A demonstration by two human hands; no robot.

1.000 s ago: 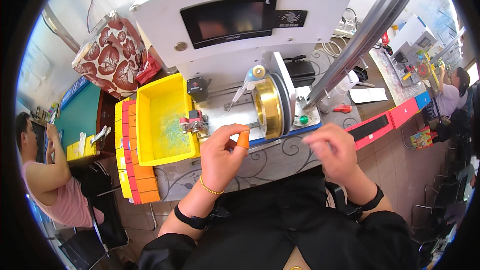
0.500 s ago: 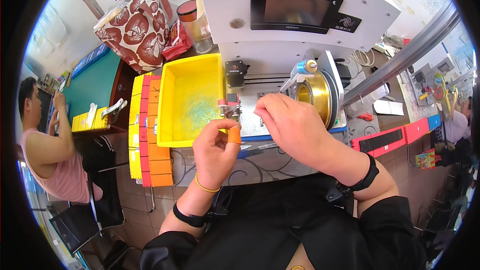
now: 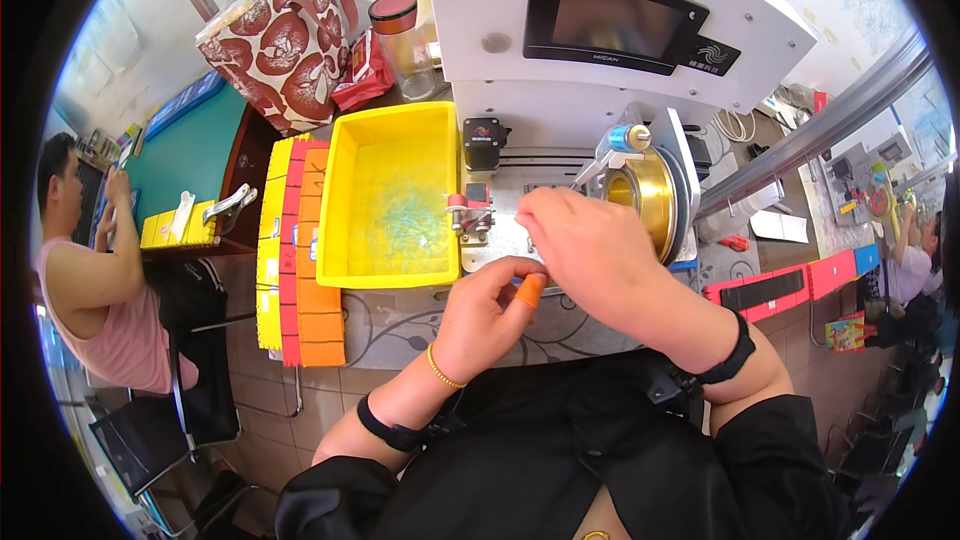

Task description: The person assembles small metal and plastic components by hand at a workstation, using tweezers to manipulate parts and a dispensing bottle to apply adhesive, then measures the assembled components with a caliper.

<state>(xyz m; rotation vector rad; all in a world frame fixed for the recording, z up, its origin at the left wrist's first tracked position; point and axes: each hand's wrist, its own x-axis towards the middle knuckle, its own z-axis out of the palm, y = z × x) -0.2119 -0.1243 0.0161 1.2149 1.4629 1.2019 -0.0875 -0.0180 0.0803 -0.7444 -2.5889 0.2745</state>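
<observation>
My left hand (image 3: 482, 320) is closed in a pinch in front of the machine's metal base plate (image 3: 508, 243), an orange finger cot (image 3: 531, 289) on its thumb. Anything between its fingertips is too small to make out. Over the plate, my right hand (image 3: 598, 248) is also closed, fingertips turned down and left; what it may hold is hidden. A small metal clamp fixture with a red part (image 3: 470, 214) stands left of my right fingertips. Just behind that hand is a spool of gold-coloured wire (image 3: 655, 202), with a blue cylinder on an arm (image 3: 625, 138) above it.
A yellow bin (image 3: 333, 195) holding thin blue-green strands sits left of the fixture, beside orange and red strips (image 3: 318, 315). The white machine (image 3: 480, 20) with its dark screen (image 3: 612, 22) rises behind. A metal post (image 3: 820, 130) slants at right. Another person (image 3: 95, 290) sits at left.
My left hand has left the clamp fixture and moved right and slightly down, close to my right hand. The right hand stays over the plate. The whole view has shifted slightly.
</observation>
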